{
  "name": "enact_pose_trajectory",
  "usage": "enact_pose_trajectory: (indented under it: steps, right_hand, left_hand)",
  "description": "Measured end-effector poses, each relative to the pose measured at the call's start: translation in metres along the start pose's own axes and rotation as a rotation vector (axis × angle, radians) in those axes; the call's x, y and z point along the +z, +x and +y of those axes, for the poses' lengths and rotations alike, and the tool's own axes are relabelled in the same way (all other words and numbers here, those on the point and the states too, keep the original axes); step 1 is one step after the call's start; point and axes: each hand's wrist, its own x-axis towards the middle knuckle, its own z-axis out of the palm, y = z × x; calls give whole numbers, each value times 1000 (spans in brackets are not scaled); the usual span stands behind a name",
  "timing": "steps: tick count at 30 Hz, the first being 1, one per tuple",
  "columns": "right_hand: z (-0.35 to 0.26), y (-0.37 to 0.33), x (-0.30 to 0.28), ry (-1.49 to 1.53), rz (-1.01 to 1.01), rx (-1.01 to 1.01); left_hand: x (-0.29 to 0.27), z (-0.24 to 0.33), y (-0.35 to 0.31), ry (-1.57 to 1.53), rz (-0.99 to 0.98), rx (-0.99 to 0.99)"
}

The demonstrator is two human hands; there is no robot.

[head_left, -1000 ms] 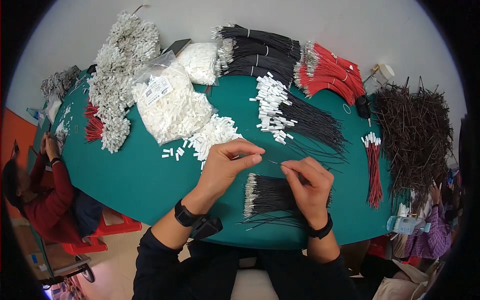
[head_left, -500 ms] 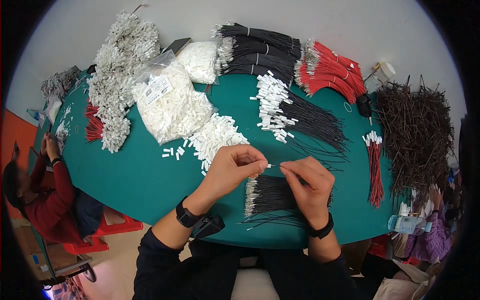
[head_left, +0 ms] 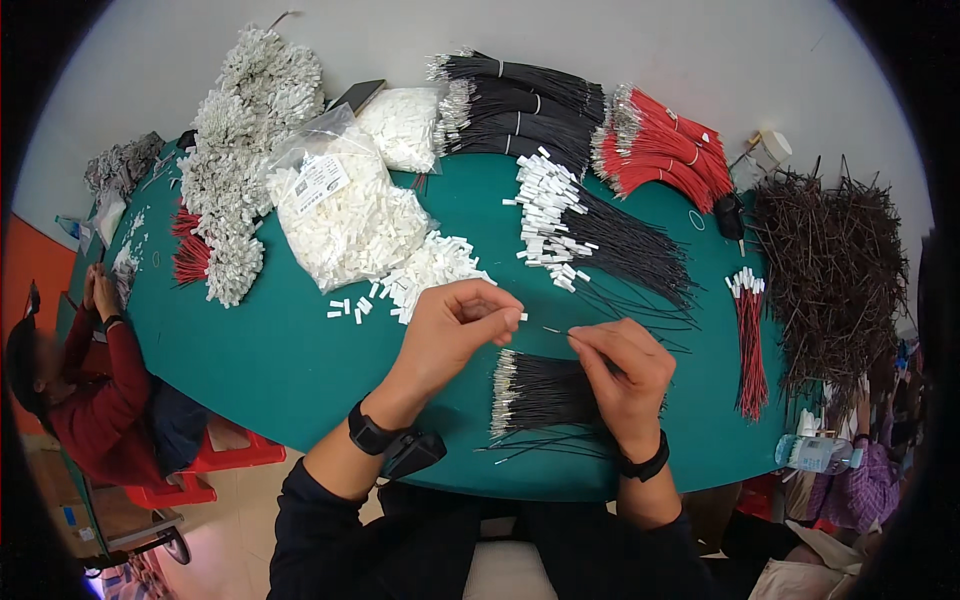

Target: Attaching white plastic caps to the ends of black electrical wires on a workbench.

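Note:
My left hand (head_left: pixel 462 325) pinches a small white connector housing (head_left: pixel 524 317) between thumb and fingertips. Facing it, a short gap away, my right hand (head_left: pixel 625 375) grips a thin black wire (head_left: pixel 562 331), its bare metal terminal pointing left at the housing. Beneath my hands lies a row of black wires with metal terminals (head_left: pixel 540 385), partly covered by my right hand. Beyond my left hand a loose heap of white housings (head_left: pixel 435 268) spreads out. Farther off lie black wires with white housings on their ends (head_left: pixel 555 215).
On the green table (head_left: pixel 300 385) stand a bag of white housings (head_left: pixel 350 225), black wire bundles (head_left: pixel 530 100), red wire bundles (head_left: pixel 665 145) and a dark brown wire pile (head_left: pixel 830 270). A plastic bottle (head_left: pixel 818 453) lies at the right edge. Another person (head_left: pixel 110 400) sits at the left.
The white housing and the wire's terminal, close together before, are now apart. My left hand has shifted slightly left with the housing; my right hand has barely moved.

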Motion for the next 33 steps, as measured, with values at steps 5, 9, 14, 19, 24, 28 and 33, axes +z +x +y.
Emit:
enact_pose_trajectory:
  steps: [5,9,14,19,24,28,33]
  right_hand:
    - [1,1,1,-42,-19,-94]
    - [0,2,1,-72,-54,-125]
    - [-7,0,0,74,-88,80]
    - [-4,-2,0,144,-108,183]
    - [-1,-2,-3,27,-2,135]
    - [-2,0,-3,-9,-19,100]
    - [-1,-1,-1,-2,9,70]
  left_hand:
    - [7,2,-5,196,-141,-41]
    - [5,1,-4,197,-107,-35]
    - [9,1,-7,322,-68,109]
    - [8,0,-7,220,-104,51]
    - [7,1,-2,-27,-68,-71]
    - [7,1,-2,-34,-55,-49]
    - [5,-1,-1,-58,-48,-73]
